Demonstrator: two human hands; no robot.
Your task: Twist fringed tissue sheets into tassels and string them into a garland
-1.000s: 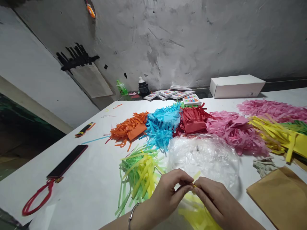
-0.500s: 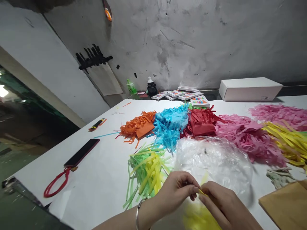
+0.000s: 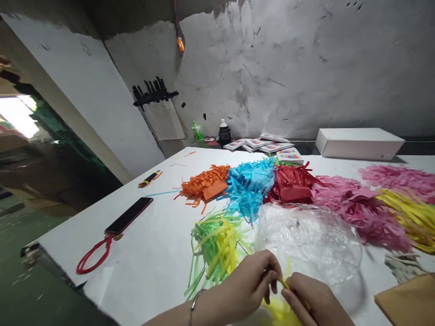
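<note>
Yellow paper strip [image 3: 283,284] pinched between both hands at the table's [image 3: 152,253] near edge. Left hand [image 3: 248,285] and right hand [image 3: 311,301] close together, fingertips clamped on it. Clear plastic bag [image 3: 306,240] just behind; green-yellow fringe pile [image 3: 217,244] beside left hand.

Scuffed grey wall [image 3: 306,68], white table [image 3: 152,244], daylit doorway [image 3: 20,117]

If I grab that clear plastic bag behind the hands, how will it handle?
The plastic bag looks thin and crumpled, so it will probably be floppy and collapse rather than keep its shape. It seems very light, so a push would likely slide it across the table. Its glossy film may slip between fingers.
</note>
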